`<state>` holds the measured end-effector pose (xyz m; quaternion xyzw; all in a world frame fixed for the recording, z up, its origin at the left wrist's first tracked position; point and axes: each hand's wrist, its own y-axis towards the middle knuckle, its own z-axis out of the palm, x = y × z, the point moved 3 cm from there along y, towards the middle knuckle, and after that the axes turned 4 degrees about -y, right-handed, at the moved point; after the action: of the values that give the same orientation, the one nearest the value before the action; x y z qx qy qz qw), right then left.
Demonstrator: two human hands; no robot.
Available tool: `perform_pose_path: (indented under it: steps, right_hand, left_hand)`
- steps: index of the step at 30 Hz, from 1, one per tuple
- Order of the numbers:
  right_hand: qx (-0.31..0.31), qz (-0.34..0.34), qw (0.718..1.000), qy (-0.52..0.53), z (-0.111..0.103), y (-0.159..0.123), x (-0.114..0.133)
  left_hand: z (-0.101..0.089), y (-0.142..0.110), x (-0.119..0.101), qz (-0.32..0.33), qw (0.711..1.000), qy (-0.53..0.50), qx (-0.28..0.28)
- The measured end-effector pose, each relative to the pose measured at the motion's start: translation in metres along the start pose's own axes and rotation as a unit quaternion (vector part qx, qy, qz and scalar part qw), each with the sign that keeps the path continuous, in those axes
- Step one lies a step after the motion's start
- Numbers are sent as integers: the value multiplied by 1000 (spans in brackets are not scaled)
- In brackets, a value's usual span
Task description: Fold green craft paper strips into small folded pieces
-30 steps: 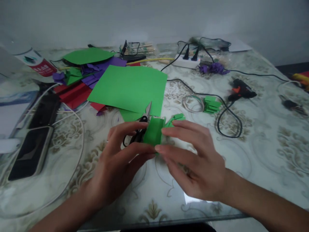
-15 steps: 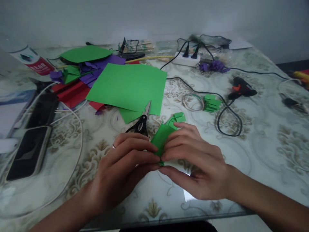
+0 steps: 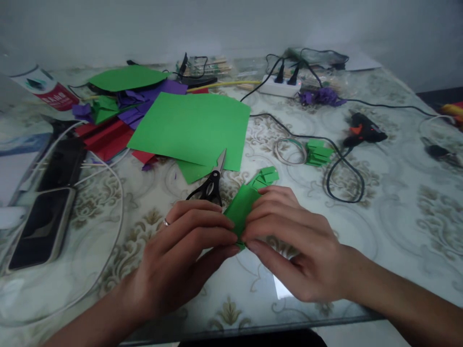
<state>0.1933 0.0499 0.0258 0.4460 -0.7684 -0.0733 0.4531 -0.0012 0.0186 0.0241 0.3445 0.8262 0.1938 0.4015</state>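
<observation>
A narrow strip of green paper (image 3: 240,208) lies slanted between my hands. My left hand (image 3: 191,246) pinches its near end between thumb and fingers, and a ring shows on one finger. From the other side my right hand (image 3: 292,236) grips the same end, fingertips almost meeting those of the left. Small folded green pieces (image 3: 265,176) sit at the strip's far end. Black-handled scissors (image 3: 213,180) rest just beyond my left hand, partly open, with the blades pointing away. The near edge of the strip is mostly hidden by my fingers.
Green sheets (image 3: 195,125) lie behind the scissors, over red and purple paper. At right are a glue gun (image 3: 363,130), a roll of tape (image 3: 290,151) and folded green paper (image 3: 318,153). A phone (image 3: 41,229) and white cable are left; a power strip (image 3: 280,86) stands at the back.
Both hands keep hold of the strip's near end, with only a slight shift of the fingers. The right thumb has risen a little closer to the paper.
</observation>
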Motion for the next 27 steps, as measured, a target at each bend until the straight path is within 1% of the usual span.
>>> perform_pose_path:
  steps: [7,11,19,23,27]
  right_hand:
    - [-20,-23,998,-63,-1,-1,4]
    - [-33,-28,994,-98,-1,-4,6]
    - [-25,-78,983,-161,3,-9,6]
    - [-15,-89,979,-184,5,-12,4]
    - [-21,-97,975,-200,4,-12,6]
  left_hand:
    - [-2,-2,0,-10,999,36,0]
    - [-3,-4,0,-4,998,56,8]
    - [-2,-4,0,13,997,70,34]
    - [-3,-5,0,9,997,73,36]
    - [-3,-5,-1,6,997,62,43]
